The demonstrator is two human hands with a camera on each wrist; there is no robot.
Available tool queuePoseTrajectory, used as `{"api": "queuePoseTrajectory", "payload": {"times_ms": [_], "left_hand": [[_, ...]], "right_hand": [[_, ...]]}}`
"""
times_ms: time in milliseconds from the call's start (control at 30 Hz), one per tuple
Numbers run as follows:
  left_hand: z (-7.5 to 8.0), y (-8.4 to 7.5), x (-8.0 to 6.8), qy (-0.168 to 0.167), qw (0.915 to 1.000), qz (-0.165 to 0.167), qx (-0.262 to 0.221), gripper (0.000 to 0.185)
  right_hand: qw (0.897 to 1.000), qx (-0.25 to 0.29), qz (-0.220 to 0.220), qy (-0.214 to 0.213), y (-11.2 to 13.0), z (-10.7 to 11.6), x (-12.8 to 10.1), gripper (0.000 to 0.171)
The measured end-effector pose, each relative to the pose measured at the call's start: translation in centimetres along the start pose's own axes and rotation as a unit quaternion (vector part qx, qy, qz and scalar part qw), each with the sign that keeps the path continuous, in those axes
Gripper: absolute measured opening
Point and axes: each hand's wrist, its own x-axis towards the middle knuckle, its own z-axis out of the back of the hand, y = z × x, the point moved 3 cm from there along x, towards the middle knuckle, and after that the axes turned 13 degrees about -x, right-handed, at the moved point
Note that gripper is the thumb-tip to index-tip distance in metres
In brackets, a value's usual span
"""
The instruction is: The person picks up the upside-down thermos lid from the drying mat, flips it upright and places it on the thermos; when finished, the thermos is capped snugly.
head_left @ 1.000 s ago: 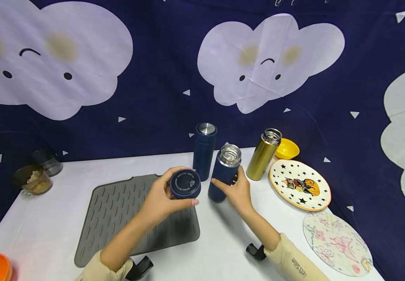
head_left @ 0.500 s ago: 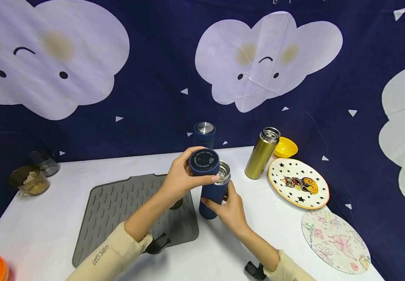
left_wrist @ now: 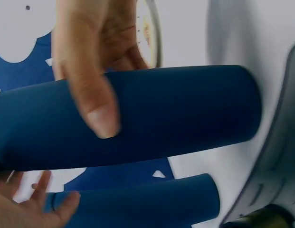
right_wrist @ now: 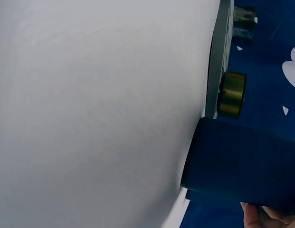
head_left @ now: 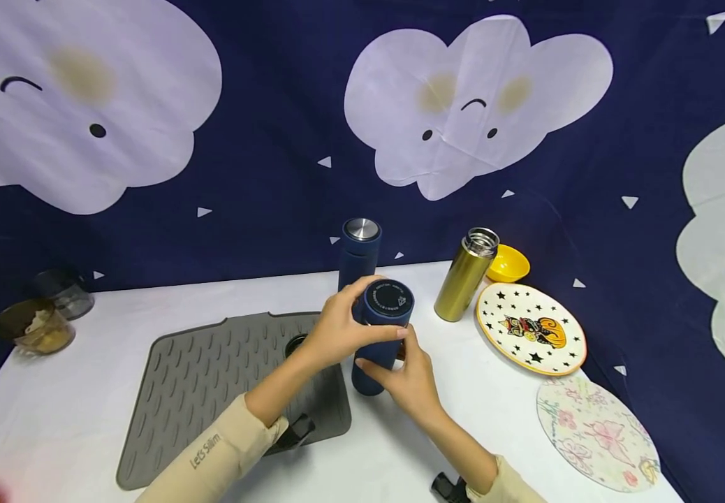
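The head camera looks forward and down over the white table (head_left: 86,391) from above. Both wrist cameras sit very close, turned sideways. All three views share the blue flask (head_left: 376,349) (left_wrist: 152,114) (right_wrist: 242,166) and the grey mat (head_left: 211,377) (right_wrist: 218,71).

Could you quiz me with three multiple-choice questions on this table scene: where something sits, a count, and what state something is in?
1. Where does the gold flask stand?
A. on the grey mat
B. beside the star plate
C. inside the yellow bowl

2. How many dark blue flasks are there?
A. one
B. two
C. four

3. What is on top of the blue flask between the hands?
A. nothing, its mouth is bare
B. a spoon
C. its blue cap, gripped by the left hand

Answers: 1 B, it stands just left of the plate. 2 B, one is held and one stands behind. 3 C, the cap covers the mouth while the right hand holds the body.
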Motion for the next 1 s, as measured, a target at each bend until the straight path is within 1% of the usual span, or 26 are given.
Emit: {"api": "queuePoseTrajectory", "payload": {"times_ms": [67, 133, 233, 267, 300, 367, 433, 500, 533, 567, 600, 667, 733, 767, 800, 833, 867, 933, 1000], "left_hand": [[0.3, -0.3, 0.2, 0.019, 0.9995, 0.006, 0.024, 0.071], [0.6, -0.5, 0.4, 0.044, 0.9985, 0.017, 0.028, 0.076], [0.8, -0.7, 0.2, 0.089, 0.9954, 0.035, -0.007, 0.085], [0.8, -0.7, 0.0, 0.094, 0.9947, 0.038, -0.015, 0.09], [0.8, -0.7, -0.1, 0.091, 0.9948, 0.041, -0.017, 0.094], [0.5, -0.7, -0.2, 0.067, 0.9971, 0.036, -0.012, 0.101], [0.0, -0.7, -0.2, 0.022, 0.9994, 0.019, 0.019, 0.105], [-0.2, -0.6, -0.1, -0.024, 0.9987, -0.004, 0.045, 0.101], [-0.2, -0.6, -0.1, -0.038, 0.9981, -0.015, 0.045, 0.096], [0.0, -0.6, 0.0, -0.041, 0.9983, -0.022, 0.036, 0.09], [0.2, -0.5, 0.0, -0.033, 0.9991, -0.026, 0.012, 0.082], [0.7, -0.2, 0.1, 0.005, 0.998, -0.028, -0.057, 0.069], [1.1, 0.0, 0.1, 0.045, 0.992, -0.021, -0.116, 0.061], [1.2, 0.1, 0.1, 0.059, 0.9885, -0.017, -0.138, 0.06], [1.1, 0.2, 0.1, 0.064, 0.9864, -0.017, -0.15, 0.06], [1.0, 0.2, 0.1, 0.06, 0.9875, -0.02, -0.144, 0.061], [0.8, 0.3, 0.1, 0.049, 0.9908, -0.025, -0.123, 0.063], [0.2, 0.3, 0.0, 0.017, 0.9973, -0.028, -0.066, 0.069], [-0.4, 0.2, 0.0, -0.014, 0.9992, -0.036, -0.011, 0.078]], "right_hand": [[1.0, -0.001, -0.001, -0.004, 0.0, 0.1, 0.0, 0.07], [1.0, -0.002, -0.003, -0.006, 0.0, 0.2, 0.0, 0.071], [1.0, -0.003, -0.005, -0.004, 0.0, 0.2, -0.1, 0.071], [1.0, -0.002, -0.005, -0.003, 0.0, 0.2, -0.1, 0.07], [1.0, -0.002, -0.004, -0.003, 0.0, 0.2, -0.1, 0.07], [1.0, -0.004, -0.004, -0.003, 0.1, 0.1, -0.1, 0.07], [1.0, -0.007, -0.001, -0.006, 0.1, 0.1, -0.1, 0.068], [1.0, -0.011, 0.0, -0.006, 0.1, 0.1, -0.1, 0.067], [1.0, -0.012, 0.002, -0.005, 0.1, 0.1, -0.1, 0.066], [1.0, -0.009, 0.003, -0.002, 0.1, 0.1, -0.1, 0.068], [1.0, -0.005, 0.004, 0.001, 0.1, 0.0, -0.1, 0.07], [1.0, 0.001, 0.0, 0.006, 0.1, 0.0, -0.1, 0.073], [1.0, 0.005, -0.005, 0.007, 0.1, 0.0, -0.1, 0.076], [1.0, 0.006, -0.007, 0.007, 0.1, 0.0, 0.0, 0.077], [1.0, 0.005, -0.008, 0.006, 0.1, 0.0, 0.0, 0.077], [1.0, 0.002, -0.007, 0.006, 0.1, 0.0, -0.1, 0.075], [1.0, 0.0, -0.006, 0.006, 0.1, 0.0, -0.1, 0.075], [1.0, 0.0, -0.002, 0.005, 0.1, 0.0, -0.2, 0.072], [1.0, -0.003, 0.004, 0.002, 0.2, 0.1, -0.3, 0.069]]}}
